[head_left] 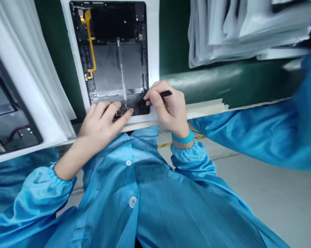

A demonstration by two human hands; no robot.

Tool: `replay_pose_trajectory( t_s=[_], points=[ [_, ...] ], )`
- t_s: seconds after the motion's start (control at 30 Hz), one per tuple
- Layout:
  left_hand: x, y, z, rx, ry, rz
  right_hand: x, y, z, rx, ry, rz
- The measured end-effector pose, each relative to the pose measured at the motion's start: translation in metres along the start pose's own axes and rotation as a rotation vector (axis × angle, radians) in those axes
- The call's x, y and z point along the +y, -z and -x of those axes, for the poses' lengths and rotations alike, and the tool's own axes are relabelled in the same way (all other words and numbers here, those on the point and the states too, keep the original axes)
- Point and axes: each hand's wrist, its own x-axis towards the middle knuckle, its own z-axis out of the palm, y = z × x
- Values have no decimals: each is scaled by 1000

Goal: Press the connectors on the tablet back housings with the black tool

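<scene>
An opened tablet housing lies in front of me, dark inside, with an orange flex cable along its left side. A pale ribbon cable runs down its middle to a small circuit board at the near edge. My left hand rests over the near left corner, fingers spread, with the board showing between index finger and thumb. My right hand is closed around a thin black stick-like tool at the near right corner. The tool's working tip is hidden by my fingers.
White foam sheet lies under the housing on a green mat. Another opened device and white sheets are on the left. Stacked white foam sleeves stand at the back right. A co-worker's blue sleeve reaches in from the right.
</scene>
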Motion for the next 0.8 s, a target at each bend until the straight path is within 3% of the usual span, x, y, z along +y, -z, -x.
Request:
replay_pose_trajectory(
  t_s=[0.1,0.23,0.43,0.63,0.73,0.8],
  points=[
    [-7,-1,2,-10,-23,24,-4,-5,0,-74,21,7],
    [-10,-2,9,-64,31,68,-7,-12,1,-73,22,64],
    [-13,-3,14,-3,2,101,-8,-13,1,-75,21,83],
    [-17,-2,5,23,-123,-42,-8,-13,3,-68,20,92],
    [-17,-5,2,83,-103,-24,-7,-13,3,-61,34,86],
    [-17,-7,2,48,-49,25,-7,-13,3,-60,31,83]
  ],
)
